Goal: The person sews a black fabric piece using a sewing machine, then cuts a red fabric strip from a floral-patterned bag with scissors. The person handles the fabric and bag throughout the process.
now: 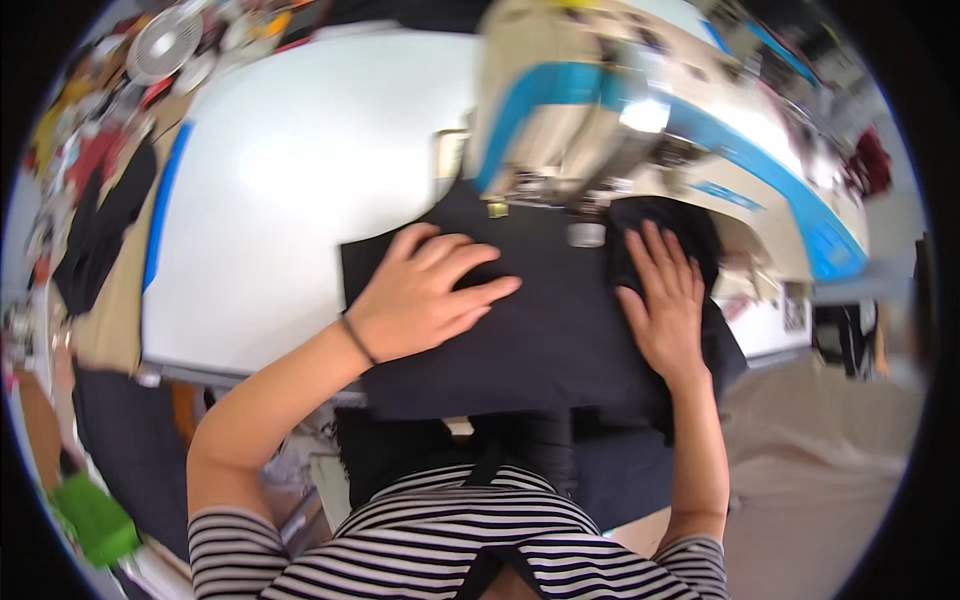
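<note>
- Fabric, black (545, 345), lies on the white tabletop (270, 220) before the sewing machine (555, 85), its upper part reaching in under the machine head and its lower edge hanging over the front of the tabletop
- Left hand (425, 290) rests on the fabric's left part; I find its grip spread, fingers apart, palm down, pinching nothing I can see
- Right hand (662, 300) lies palm down on a bunched dark section at the fabric's right, just beside the machine; grip spread flat; I cannot tell whether that section is a separate piece
- Machine, cream with blue bands, shows blurred from my station; needle contact cannot be determined
- Wristband, dark (358, 340), noted on the left wrist
- White fan (165, 45) observed among clutter beyond the tabletop's far left
</note>
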{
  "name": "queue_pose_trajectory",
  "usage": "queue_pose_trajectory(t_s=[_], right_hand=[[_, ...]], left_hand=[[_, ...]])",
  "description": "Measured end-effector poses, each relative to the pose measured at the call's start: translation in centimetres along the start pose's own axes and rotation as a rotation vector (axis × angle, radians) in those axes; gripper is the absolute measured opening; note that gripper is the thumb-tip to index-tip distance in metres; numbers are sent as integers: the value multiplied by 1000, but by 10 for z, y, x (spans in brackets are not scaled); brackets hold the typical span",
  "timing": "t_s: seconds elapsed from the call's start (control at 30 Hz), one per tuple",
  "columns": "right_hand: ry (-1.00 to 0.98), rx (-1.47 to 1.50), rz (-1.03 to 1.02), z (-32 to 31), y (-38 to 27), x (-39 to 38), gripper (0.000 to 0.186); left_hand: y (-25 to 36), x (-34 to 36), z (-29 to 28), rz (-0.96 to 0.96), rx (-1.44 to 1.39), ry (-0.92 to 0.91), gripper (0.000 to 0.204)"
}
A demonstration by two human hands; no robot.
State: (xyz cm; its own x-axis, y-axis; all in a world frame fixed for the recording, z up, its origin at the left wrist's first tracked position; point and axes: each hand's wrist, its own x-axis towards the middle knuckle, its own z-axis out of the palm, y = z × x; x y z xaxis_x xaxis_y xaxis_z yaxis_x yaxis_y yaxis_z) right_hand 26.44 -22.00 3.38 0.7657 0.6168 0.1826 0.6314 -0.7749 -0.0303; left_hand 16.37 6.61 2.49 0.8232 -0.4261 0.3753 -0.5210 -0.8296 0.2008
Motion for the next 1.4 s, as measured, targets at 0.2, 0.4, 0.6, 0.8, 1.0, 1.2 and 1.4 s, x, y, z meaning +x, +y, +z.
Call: queue_pose_trajectory(t_s=[0.2,0.4,0.6,0.8,1.0,1.2,1.4], right_hand=[[168,273,-100,-8,12,-1,44],[266,186,187,-24,90,-68,35],[183,65,77,-16,138,-68,25],[357,289,258,-12,168,-85,8],[369,442,242,-5,190,-55,10],[525,408,347,0,178,-63,28],[411,182,117,-36,39,-73,41]], left_hand=[[2,0,-7,-32,75,2,41],[2,3,-4,14,58,-13,39],[1,1,-7,6,75,-26,39],[2,1,-6,21,82,-32,37],[6,2,-8,24,88,1,39],[4,2,-8,14,57,32,39],[-1,-2,-10,-7,37,13,37]])
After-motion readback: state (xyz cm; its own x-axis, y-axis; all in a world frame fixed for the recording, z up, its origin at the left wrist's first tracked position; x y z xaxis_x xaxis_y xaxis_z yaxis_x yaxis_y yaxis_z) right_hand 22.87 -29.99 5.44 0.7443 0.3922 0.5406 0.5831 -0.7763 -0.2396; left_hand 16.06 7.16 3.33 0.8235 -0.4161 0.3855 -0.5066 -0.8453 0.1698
